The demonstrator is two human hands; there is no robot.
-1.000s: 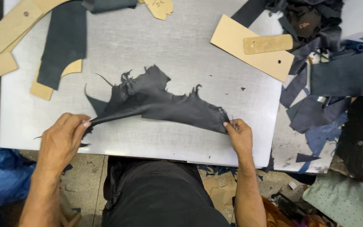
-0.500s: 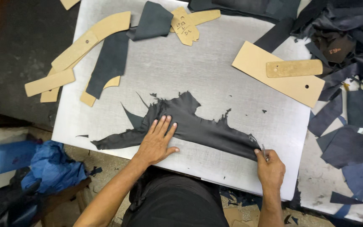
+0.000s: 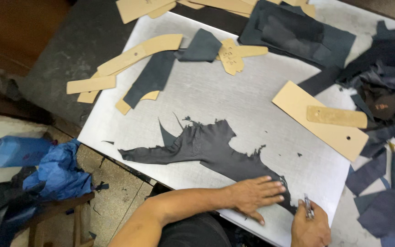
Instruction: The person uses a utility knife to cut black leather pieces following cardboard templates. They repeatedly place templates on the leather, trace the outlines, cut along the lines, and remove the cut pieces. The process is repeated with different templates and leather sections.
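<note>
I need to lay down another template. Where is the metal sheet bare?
The metal sheet is bare mid-sheet, between the dark leather scrap, the small tan template and the large tan card. Crowded: the dark offcuts pile at right.

Bare metal tabletop [image 3: 234, 98] open at centre, above ragged dark leather scrap [image 3: 206, 146]. Blocked right by tan card pattern [image 3: 318, 119] and leather offcut heap [image 3: 385, 91]; left by curved card templates [image 3: 133, 57]; far edge by dark leather sheets [image 3: 298, 34].
</note>
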